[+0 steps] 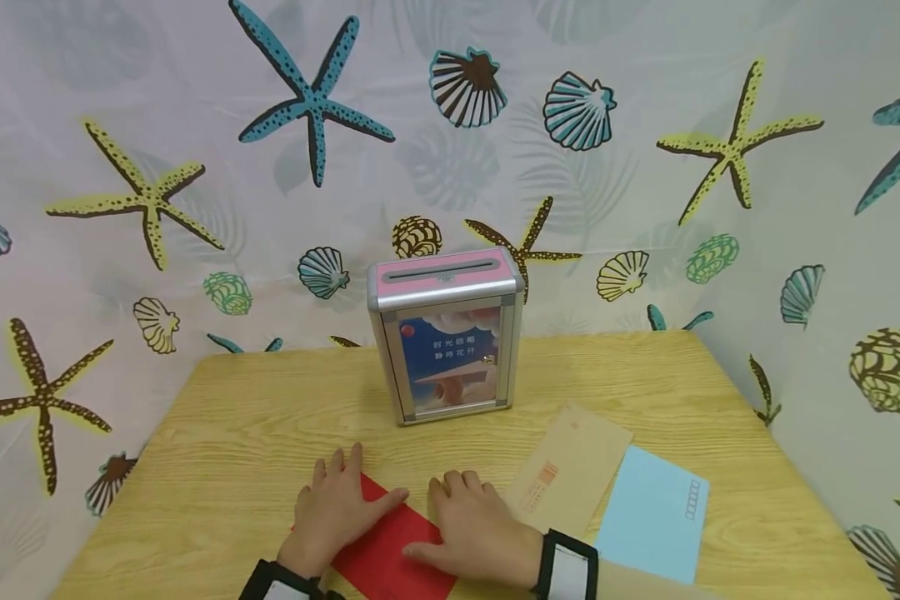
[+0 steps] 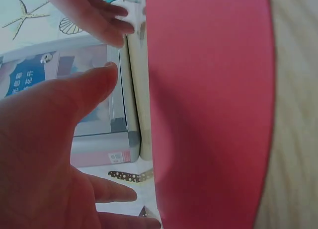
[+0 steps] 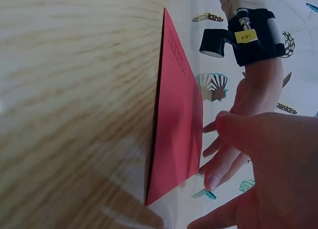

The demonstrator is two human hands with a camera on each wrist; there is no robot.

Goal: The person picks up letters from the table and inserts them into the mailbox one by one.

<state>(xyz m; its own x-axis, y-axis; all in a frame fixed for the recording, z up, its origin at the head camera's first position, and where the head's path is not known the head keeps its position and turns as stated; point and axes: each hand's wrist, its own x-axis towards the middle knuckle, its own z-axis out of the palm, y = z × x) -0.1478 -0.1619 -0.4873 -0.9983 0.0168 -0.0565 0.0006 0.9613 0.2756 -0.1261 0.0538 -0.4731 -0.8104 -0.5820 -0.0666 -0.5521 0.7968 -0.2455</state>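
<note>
A red envelope point(image 1: 393, 546) lies flat on the table at the front, turned at an angle. My left hand point(image 1: 328, 512) is over its left edge, fingers spread and pointing away from me. Over the right edge is my right hand point(image 1: 483, 532), its thumb reaching across the red paper. In the left wrist view the red envelope point(image 2: 213, 105) runs beside the extended thumb. A row of small printed boxes shows near one end of the red envelope point(image 3: 174, 119) in the right wrist view. Neither hand has its fingers wrapped round anything.
A silver-framed letter box point(image 1: 450, 358) with a slotted pink top stands at the back middle of the wooden table point(image 1: 270, 408). Right of my right hand lie a brown envelope point(image 1: 577, 458) and a light blue envelope point(image 1: 652, 517). Behind hangs a patterned cloth point(image 1: 457, 175).
</note>
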